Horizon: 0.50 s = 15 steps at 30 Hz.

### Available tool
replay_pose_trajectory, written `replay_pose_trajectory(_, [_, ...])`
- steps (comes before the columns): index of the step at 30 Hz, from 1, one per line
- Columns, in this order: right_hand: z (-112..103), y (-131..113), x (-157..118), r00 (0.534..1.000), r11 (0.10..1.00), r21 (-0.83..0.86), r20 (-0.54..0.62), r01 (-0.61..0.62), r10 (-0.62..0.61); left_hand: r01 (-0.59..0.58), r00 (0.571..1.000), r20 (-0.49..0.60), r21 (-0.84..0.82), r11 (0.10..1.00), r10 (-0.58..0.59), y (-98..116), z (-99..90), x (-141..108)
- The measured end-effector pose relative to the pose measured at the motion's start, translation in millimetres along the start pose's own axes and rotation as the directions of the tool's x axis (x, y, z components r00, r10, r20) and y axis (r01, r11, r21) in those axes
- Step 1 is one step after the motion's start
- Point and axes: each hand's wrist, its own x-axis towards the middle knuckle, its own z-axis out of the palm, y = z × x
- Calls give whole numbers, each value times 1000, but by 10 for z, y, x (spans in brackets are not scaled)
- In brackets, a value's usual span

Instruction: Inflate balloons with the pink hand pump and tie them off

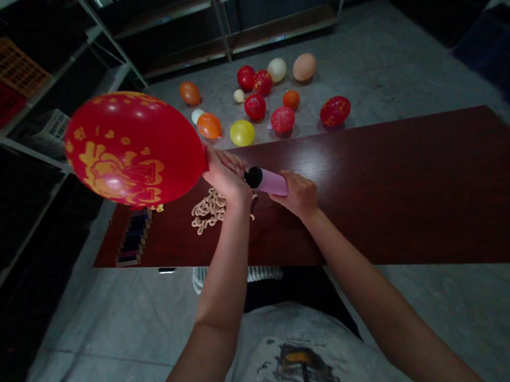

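A large inflated red balloon [135, 149] with yellow printed figures points up and to the left. My left hand [227, 173] is closed around its neck. From the right, my right hand [301, 193] grips a pink hand pump [273, 181] with a black end. That black end lies close beside my left fingers; whether it touches the balloon's neck is hidden. Under my left wrist, a pile of uninflated beige balloons [209, 210] lies on the dark red-brown table [383, 195].
Several inflated balloons, among them a yellow balloon [242, 133] and an orange balloon [209, 125], lie on the floor beyond the table. A blurred dark rectangular object [135, 237] is at the table's left end. Metal shelves [277, 31] stand behind and at the left, holding an orange crate [12, 67].
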Motion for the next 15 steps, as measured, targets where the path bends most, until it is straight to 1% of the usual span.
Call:
replay_pose_trajectory(2, [11,4,-6,1000,1000,-15,14,17,-17,25,1000,5,-15,1000,-25,-47,-80,-23])
replay_pose_trajectory(5, [15,-5,-9,998,997,-55,12,59,-58,72,997,-7,-25,997,-73,6,-214,3])
replay_pose_trajectory(11, [-32,-57,-5,986,979,-116,31,167,-165,128,990,-58,-61,990,-132,275,-507,151])
replay_pose_trajectory(15, [-66,-83,0,980,966,-169,60,198,-190,122,988,-84,-87,989,-129,521,-683,303])
